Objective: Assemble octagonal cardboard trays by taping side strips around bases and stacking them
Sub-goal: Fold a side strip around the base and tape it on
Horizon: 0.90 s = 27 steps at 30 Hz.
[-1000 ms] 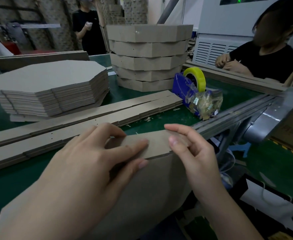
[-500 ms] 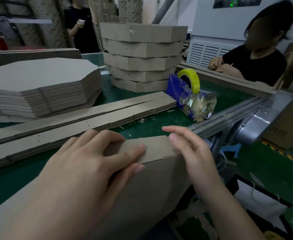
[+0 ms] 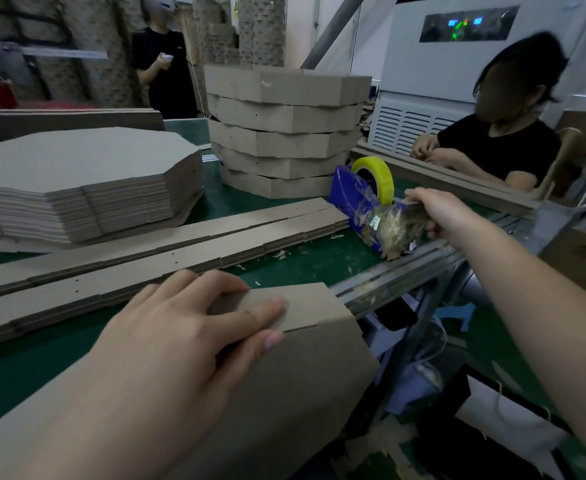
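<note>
A partly built cardboard tray (image 3: 302, 368) stands on edge at the table's near side. My left hand (image 3: 187, 327) grips the folded side strip against its base at the top corner. My right hand (image 3: 440, 211) is stretched out to the blue tape dispenser (image 3: 350, 199), which carries a yellow tape roll (image 3: 385, 174), and pinches the tape end at its front. Behind the dispenser, finished octagonal trays (image 3: 284, 133) rise in a stack. Flat side strips (image 3: 153, 251) lie across the green table, with a pile of octagonal bases (image 3: 83, 181) at the left.
A person in black sits at the right behind long cardboard strips (image 3: 457, 183). Another person stands at the back. A metal rail (image 3: 405, 268) runs along the table's right edge. Cardboard scraps litter the green table (image 3: 319, 258) near the dispenser.
My right hand has left the tray's corner and moved away up and right to the tape dispenser. My left hand stays gripping the strip on the tray.
</note>
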### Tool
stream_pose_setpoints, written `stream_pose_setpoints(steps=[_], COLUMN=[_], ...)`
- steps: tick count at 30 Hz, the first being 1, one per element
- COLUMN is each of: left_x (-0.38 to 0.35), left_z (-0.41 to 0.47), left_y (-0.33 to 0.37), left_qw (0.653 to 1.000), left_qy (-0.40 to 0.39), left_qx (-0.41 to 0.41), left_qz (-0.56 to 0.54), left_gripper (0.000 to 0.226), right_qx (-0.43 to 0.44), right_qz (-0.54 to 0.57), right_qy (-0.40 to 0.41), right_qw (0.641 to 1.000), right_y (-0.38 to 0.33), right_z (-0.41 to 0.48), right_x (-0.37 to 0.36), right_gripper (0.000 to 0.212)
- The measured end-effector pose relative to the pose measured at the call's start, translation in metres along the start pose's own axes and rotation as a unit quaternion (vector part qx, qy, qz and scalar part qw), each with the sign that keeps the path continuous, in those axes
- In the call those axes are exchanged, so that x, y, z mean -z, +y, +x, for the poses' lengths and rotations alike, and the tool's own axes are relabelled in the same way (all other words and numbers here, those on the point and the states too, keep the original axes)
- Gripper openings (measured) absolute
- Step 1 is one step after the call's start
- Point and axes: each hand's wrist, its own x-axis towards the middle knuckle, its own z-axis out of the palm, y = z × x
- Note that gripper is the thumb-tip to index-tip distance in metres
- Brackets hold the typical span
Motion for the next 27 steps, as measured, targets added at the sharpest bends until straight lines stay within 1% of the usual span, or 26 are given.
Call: stream_pose_setpoints(steps=[4, 6, 8, 10, 12, 13, 14, 16, 17, 18, 19, 20, 21, 22, 23, 24, 25, 26, 27], left_x=[0.000, 0.000, 0.000, -0.001, -0.001, -0.001, -0.001, -0.001, -0.002, -0.002, -0.002, -0.002, -0.002, -0.002, -0.002, -0.002, -0.001, -0.001, -0.001], left_z=[0.001, 0.002, 0.002, 0.002, 0.003, 0.003, 0.003, 0.003, 0.002, 0.002, 0.002, 0.003, 0.003, 0.003, 0.003, 0.003, 0.002, 0.002, 0.002], left_y=[0.001, 0.001, 0.001, 0.001, 0.001, 0.001, 0.000, 0.000, 0.000, 0.000, -0.001, -0.001, -0.001, -0.002, -0.002, -0.003, -0.003, -0.003, -0.003], left_qw=[1.000, 1.000, 1.000, 1.000, 1.000, 1.000, 1.000, 1.000, 1.000, 1.000, 1.000, 1.000, 1.000, 1.000, 1.000, 1.000, 1.000, 1.000, 1.000], left_qy=[0.002, 0.001, -0.001, -0.001, 0.001, 0.002, 0.003, 0.004, 0.004, 0.004, 0.004, 0.004, 0.003, 0.002, 0.001, -0.001, -0.002, -0.002, -0.002], left_qx=[0.007, 0.011, 0.011, 0.010, 0.009, 0.008, 0.006, 0.003, 0.004, 0.006, 0.007, 0.007, 0.007, 0.007, 0.006, 0.006, 0.006, 0.006, 0.007], left_qz=[0.006, 0.005, 0.005, 0.006, 0.005, 0.005, 0.006, 0.007, 0.006, 0.006, 0.006, 0.008, 0.010, 0.013, 0.014, 0.015, 0.015, 0.016, 0.019], left_gripper=[0.037, 0.037, 0.037, 0.037, 0.038, 0.038, 0.038, 0.038, 0.038, 0.038, 0.038, 0.038, 0.038, 0.038, 0.037, 0.037, 0.036, 0.036, 0.036], right_qx=[-0.053, -0.079, -0.097, -0.089, -0.055, -0.035, -0.013, 0.025, 0.041, 0.054, 0.061, 0.065, 0.071, 0.078, 0.082, 0.082, 0.076, 0.069, 0.068], right_qz=[0.075, 0.127, 0.168, 0.222, 0.283, 0.314, 0.350, 0.436, 0.471, 0.497, 0.510, 0.502, 0.465, 0.386, 0.266, 0.134, 0.026, -0.038, -0.062], right_qy=[-0.020, -0.046, -0.050, -0.032, -0.015, -0.012, -0.012, -0.024, -0.031, -0.034, -0.033, -0.024, -0.005, 0.025, 0.062, 0.108, 0.149, 0.176, 0.188], right_qw=[0.996, 0.988, 0.980, 0.970, 0.957, 0.949, 0.936, 0.899, 0.881, 0.865, 0.857, 0.862, 0.883, 0.919, 0.959, 0.982, 0.986, 0.981, 0.978], right_y=[-0.002, -0.003, -0.005, -0.005, 0.000, 0.004, 0.011, 0.025, 0.032, 0.037, 0.041, 0.044, 0.045, 0.046, 0.048, 0.050, 0.052, 0.055, 0.056], right_z=[0.003, 0.002, 0.000, -0.003, -0.008, -0.012, -0.016, -0.024, -0.028, -0.033, -0.038, -0.041, -0.045, -0.048, -0.050, -0.051, -0.054, -0.057, -0.063], right_x=[0.008, 0.009, 0.009, 0.008, 0.006, 0.006, 0.006, 0.007, 0.006, 0.005, 0.004, 0.002, 0.000, -0.001, 0.000, 0.003, 0.007, 0.011, 0.013], right_gripper=[0.016, 0.016, 0.016, 0.012, 0.007, 0.008, 0.015, 0.035, 0.042, 0.045, 0.046, 0.044, 0.040, 0.035, 0.029, 0.023, 0.021, 0.022, 0.022])
